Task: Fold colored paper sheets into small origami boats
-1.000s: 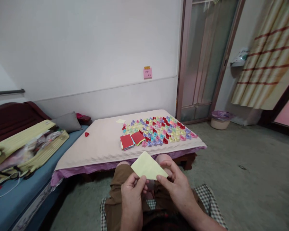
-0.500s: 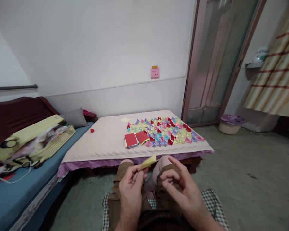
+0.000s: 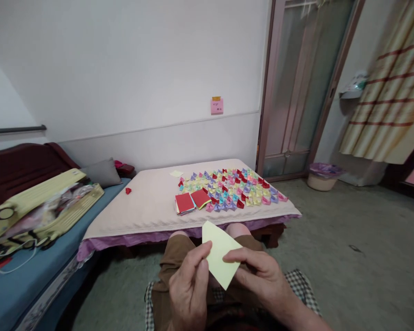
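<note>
A pale yellow sheet of paper [image 3: 221,269] is held up above my lap, its flat side toward me and one corner pointing down. My left hand [image 3: 189,285] pinches its left edge between thumb and fingers. On the opposite edge, my right hand [image 3: 262,276] has closed its thumb and forefinger on the paper. Beyond my knees, a stack of coloured paper with a red top sheet [image 3: 185,203] lies on the bed, and another red-topped pile [image 3: 200,198] touches it. Many small folded paper pieces [image 3: 232,188] in several colours spread out to their right.
The folded pieces cover the right part of the cream bedspread [image 3: 148,202]. A small red object [image 3: 128,191] lies at its left. An open yellow suitcase [image 3: 65,211] rests on the blue bed [image 3: 37,280]. A lined waste bin [image 3: 323,177] stands on the floor by the sliding door [image 3: 293,92].
My right hand, free before, has come in and taken hold of the yellow paper. The paper has turned from nearly edge-on to face me. The view has shifted slightly right.
</note>
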### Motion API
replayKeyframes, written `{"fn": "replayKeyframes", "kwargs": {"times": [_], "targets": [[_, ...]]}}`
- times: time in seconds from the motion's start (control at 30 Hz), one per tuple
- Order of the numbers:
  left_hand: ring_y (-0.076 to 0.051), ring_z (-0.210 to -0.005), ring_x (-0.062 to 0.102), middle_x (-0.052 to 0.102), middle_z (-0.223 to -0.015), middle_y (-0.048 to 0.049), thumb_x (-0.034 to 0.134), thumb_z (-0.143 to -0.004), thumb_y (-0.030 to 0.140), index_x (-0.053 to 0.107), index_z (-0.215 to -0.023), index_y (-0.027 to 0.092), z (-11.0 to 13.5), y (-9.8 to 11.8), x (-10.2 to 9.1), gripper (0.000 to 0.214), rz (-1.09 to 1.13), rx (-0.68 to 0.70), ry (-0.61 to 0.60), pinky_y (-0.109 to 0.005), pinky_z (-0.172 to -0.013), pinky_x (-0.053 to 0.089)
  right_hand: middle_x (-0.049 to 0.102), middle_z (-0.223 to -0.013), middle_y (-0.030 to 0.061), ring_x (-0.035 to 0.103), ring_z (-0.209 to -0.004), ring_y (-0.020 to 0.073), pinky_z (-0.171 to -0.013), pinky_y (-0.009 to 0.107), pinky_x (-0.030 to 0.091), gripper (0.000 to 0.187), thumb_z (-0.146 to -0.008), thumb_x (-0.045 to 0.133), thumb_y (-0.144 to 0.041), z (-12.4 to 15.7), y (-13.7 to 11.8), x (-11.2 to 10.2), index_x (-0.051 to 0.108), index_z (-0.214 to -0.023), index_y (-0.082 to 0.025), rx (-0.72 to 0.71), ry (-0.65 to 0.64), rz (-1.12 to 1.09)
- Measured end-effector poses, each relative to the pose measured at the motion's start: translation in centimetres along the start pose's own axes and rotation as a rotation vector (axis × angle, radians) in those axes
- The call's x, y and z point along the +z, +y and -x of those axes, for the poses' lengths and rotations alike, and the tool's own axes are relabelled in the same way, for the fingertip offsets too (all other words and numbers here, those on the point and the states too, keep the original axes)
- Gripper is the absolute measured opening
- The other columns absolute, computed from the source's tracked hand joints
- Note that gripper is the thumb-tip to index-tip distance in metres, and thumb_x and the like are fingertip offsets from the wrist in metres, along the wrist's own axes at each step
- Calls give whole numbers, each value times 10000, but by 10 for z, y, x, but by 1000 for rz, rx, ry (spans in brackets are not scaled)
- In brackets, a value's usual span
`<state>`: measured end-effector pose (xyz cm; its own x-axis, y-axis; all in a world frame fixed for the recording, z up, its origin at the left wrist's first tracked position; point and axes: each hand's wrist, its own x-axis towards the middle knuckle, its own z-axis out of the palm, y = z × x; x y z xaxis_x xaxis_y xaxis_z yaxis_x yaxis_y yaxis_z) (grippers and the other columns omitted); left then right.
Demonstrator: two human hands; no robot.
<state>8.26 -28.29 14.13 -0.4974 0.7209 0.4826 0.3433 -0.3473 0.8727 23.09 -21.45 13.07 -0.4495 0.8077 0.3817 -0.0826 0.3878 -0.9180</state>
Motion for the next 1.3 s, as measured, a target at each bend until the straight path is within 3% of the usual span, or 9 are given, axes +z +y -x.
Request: {"fn": "replayKeyframes", "kwargs": {"times": [0.2, 0.3, 0.53, 0.77, 1.07, 1.3], "targets": [[-216, -952, 662, 749, -968, -79, 607, -802, 351, 610, -1150, 182, -1, -3, 7, 387, 167, -191, 50, -281, -848, 479, 675, -637, -11, 573, -557, 135, -526, 200, 432, 71, -725, 685, -202, 0, 0, 4, 731, -775, -222, -34, 66, 27], [-197, -935, 669, 750, -963, -72, 610, -805, 340, 553, -1208, 181, -1, -4, 9, 437, 185, -203, 44, -274, -853, 480, 640, -587, -22, 547, -521, 121, -491, 190, 412, 21, -711, 699, -222, -2, -5, 6, 705, -696, -209, -10, 109, -20], [-213, -959, 676, 749, -977, -71, 592, -816, 352, 506, -1265, 200, 7, -6, 13, 482, 95, -154, 57, -267, -777, 527, 546, -499, -33, 469, -465, 105, -450, 197, 362, 223, -693, 706, -316, -7, -14, 16, 589, -562, -179, 150, 328, -20], [-231, -963, 680, 753, -953, -77, 702, -712, 296, 503, -1263, 188, 10, -12, 19, 596, 20, -134, 98, -305, -888, 490, 593, -493, -16, 510, -460, 124, -455, 209, 381, 251, -714, 686, -349, -6, -6, 23, 536, -588, -193, 210, 361, -65], [-207, -939, 692, 759, -931, -63, 674, -747, 306, 476, -1288, 194, 12, -15, 22, 587, 55, -210, 138, -283, -861, 511, 574, -463, -15, 489, -436, 125, -451, 221, 371, 265, -730, 668, -361, -6, -1, 29, 516, -587, -198, 189, 366, -72], [-214, -940, 693, 754, -956, -83, 690, -727, 321, 454, -1303, 184, 8, -23, 19, 638, 87, -283, 79, -284, -813, 552, 552, -450, -31, 483, -429, 122, -451, 217, 362, 252, -729, 666, -336, -6, 3, 31, 506, -590, -199, 178, 403, -57]]}}
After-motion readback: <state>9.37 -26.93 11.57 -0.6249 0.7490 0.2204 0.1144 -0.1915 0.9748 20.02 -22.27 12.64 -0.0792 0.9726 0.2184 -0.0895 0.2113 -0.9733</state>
